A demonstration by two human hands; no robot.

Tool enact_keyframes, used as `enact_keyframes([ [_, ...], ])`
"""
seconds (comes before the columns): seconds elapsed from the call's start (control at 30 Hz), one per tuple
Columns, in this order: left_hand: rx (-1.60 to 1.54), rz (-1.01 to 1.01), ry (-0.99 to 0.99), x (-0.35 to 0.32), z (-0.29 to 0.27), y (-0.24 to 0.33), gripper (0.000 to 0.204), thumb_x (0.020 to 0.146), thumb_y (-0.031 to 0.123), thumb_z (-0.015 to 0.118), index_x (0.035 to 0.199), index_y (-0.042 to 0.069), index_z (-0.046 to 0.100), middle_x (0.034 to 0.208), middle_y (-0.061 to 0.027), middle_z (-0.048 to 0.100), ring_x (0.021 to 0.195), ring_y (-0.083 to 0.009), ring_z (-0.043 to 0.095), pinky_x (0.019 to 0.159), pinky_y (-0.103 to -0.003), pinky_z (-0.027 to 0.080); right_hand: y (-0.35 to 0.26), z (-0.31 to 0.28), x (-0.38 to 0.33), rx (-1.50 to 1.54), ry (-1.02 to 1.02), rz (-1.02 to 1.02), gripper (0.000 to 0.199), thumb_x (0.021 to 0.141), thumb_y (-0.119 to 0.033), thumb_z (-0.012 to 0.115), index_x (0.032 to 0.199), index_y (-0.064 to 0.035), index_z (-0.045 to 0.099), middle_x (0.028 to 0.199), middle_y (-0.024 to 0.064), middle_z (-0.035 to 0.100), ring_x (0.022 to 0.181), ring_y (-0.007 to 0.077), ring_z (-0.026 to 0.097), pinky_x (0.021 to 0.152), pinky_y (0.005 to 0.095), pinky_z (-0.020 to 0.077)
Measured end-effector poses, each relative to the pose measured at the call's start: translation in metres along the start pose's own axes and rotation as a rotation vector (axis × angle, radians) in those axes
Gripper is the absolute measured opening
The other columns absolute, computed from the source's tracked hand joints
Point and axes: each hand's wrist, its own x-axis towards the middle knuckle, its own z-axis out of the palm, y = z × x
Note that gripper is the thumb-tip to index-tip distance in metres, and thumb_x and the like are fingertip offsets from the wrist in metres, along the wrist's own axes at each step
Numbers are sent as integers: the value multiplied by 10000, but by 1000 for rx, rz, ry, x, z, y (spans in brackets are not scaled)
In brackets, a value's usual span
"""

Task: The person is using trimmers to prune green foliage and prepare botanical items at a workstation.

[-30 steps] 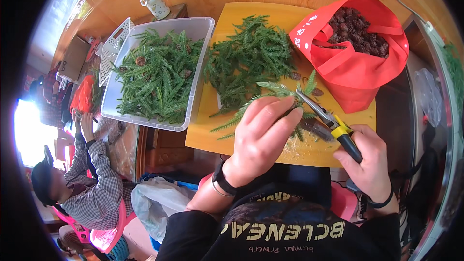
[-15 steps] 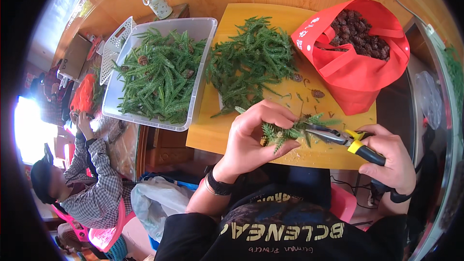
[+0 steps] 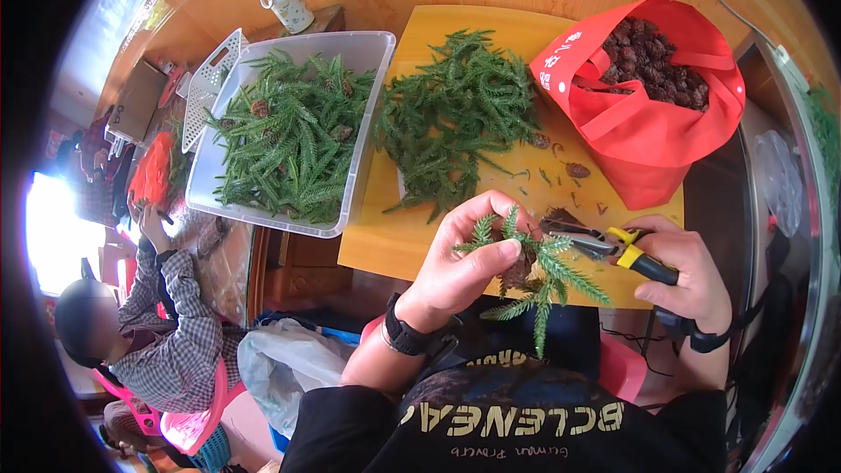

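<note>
My left hand [image 3: 464, 254] pinches a green artificial pine sprig [image 3: 554, 271] whose needles fan out toward my shirt. A brown pine cone [image 3: 517, 273] sits amid the sprig, partly hidden by the needles and my thumb. In my right hand [image 3: 696, 276] is a pair of pliers [image 3: 644, 261] with black-and-yellow handles. The metal jaws point left and lie close to the top of the sprig; whether they grip a wire there I cannot tell. Both hands are over the near edge of the yellow table [image 3: 394, 245].
A pile of pine sprigs [image 3: 464, 114] covers the table's middle. Left stands a clear plastic bin [image 3: 352, 197] of sprigs with cones. A red bag [image 3: 631, 153] of pine cones [image 3: 653, 61] stands right. Loose cones and scraps lie before it. At far left sits another person [image 3: 166, 333].
My left hand has turned the sprig, so its needles now spread down and right and the cone shows. The pliers have shifted slightly left and tilted with my right hand.
</note>
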Motion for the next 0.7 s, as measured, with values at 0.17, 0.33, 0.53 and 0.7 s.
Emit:
enact_keyframes([
  [0.17, -83, -70, -1, 1, 0, 2, 158, 817, 62, 573, 958, 53, 501, 962, -64, 570, 745, -78, 522, 617, -212, 432, 8, 15, 1, 107, 29, -14, 504, 728, -424, 646, 926, 39, 644, 892, 156, 639, 941, 335, 553, 875, 381, 412],
  [0.33, -9, -31, 65, -1, -3, 2, 120, 813, 41, 566, 923, 43, 517, 937, -63, 572, 726, -74, 526, 601, -213, 435, 20, 16, 2, -19, 99, -47, 428, 700, -345, 681, 919, 21, 649, 868, 150, 620, 954, 323, 550, 851, 362, 418],
  [0.53, -8, -113, -45, 1, 0, 7, 68, 815, 39, 571, 873, 38, 535, 918, -63, 581, 700, -77, 529, 600, -214, 442, 92, 28, -2, -178, 348, 241, 186, 707, -108, 643, 819, 23, 574, 852, 176, 557, 958, 352, 521, 817, 362, 416],
  [0.7, 11, -90, -90, 1, 0, -1, 85, 820, 56, 582, 890, 24, 546, 904, -66, 587, 676, -78, 529, 611, -217, 446, 114, 37, -6, -480, 340, 150, 261, 724, -223, 675, 766, -1, 544, 847, 174, 573, 970, 351, 498, 829, 409, 396],
])
